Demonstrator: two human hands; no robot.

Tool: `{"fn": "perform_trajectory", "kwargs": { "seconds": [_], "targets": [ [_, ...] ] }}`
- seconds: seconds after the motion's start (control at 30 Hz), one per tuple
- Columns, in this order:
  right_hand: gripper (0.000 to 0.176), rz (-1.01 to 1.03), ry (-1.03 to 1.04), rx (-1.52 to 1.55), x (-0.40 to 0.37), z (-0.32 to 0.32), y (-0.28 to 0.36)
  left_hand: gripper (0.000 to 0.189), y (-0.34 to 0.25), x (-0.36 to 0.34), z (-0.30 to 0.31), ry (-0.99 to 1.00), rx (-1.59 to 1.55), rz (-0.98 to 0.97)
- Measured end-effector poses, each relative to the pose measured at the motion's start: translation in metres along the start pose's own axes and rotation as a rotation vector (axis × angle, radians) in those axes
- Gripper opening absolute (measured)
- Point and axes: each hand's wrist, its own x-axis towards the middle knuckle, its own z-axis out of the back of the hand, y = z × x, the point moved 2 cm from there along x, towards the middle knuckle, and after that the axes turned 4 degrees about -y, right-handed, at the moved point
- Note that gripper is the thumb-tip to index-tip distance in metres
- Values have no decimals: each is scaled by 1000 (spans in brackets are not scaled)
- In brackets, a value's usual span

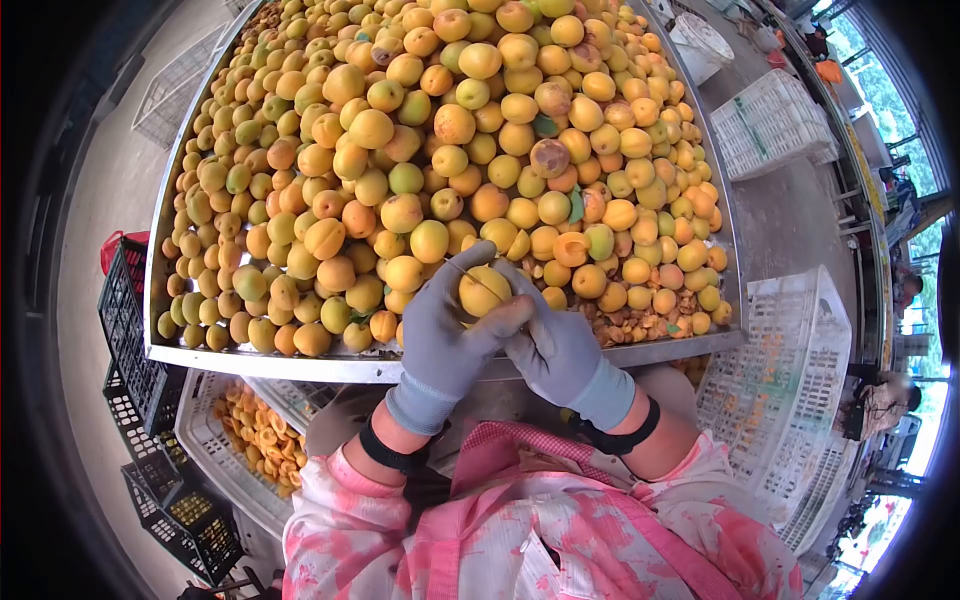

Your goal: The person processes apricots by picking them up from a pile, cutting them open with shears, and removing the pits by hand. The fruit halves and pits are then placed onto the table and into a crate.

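Observation:
My left hand (446, 325), in a grey glove, is closed around a yellow apricot (483, 291) at the near edge of the fruit heap. Against the apricot's right side is my gloved right hand (556, 345), its fingers curled and the thumb bent in. A thin dark line crosses the fruit towards the right fingers; whether it is a slim blade or a cut cannot be made out. Just beyond both hands lie whole apricots (429, 241) and an opened half (571, 249). Small brown scraps (640, 327) lie to the right of my right hand.
The heap sits on a metal-rimmed table (270, 366). Below left, a white crate (205, 425) holds apricot halves (262, 440), beside black crates (135, 330). White crates (775, 370) stand at right, more (770, 125) farther back, near a white bucket (702, 45).

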Motion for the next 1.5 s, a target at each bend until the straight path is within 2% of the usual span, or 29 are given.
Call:
{"fn": "perform_trajectory", "kwargs": {
  "seconds": [0.13,0.2,0.33,0.4,0.6,0.7,1.0,1.13,1.23,1.3,1.43,1.5],
  "targets": [
    [67,33,-22,-20,0,0,-3,56,-3,2,1,36,-107,42],
    [66,15,69,-2,1,7,0,54,-5,0,0,59,-167,36],
    [64,46,89,29,-3,14,-4,52,1,-4,-1,87,-214,40],
    [61,133,34,14,-4,17,-7,50,3,-6,-1,155,-179,46],
    [58,102,112,-1,-6,27,-11,48,-1,-11,-7,173,-256,86],
    [58,150,79,26,-7,29,-14,51,-3,-11,-9,145,-289,112],
    [58,24,165,60,-5,33,-10,48,-2,-11,-10,168,-307,186],
    [58,-37,135,-6,-2,23,-17,47,5,-6,-11,113,-365,181],
    [58,-72,76,116,1,20,-12,48,4,-3,-8,57,-331,79],
    [60,-86,39,102,2,17,-12,52,5,0,-3,120,-367,180],
    [62,-76,43,35,4,17,-3,56,-4,-1,0,123,-380,195],
    [63,-86,58,-12,4,17,-3,59,-3,-2,2,96,-287,133]
  ]
}}
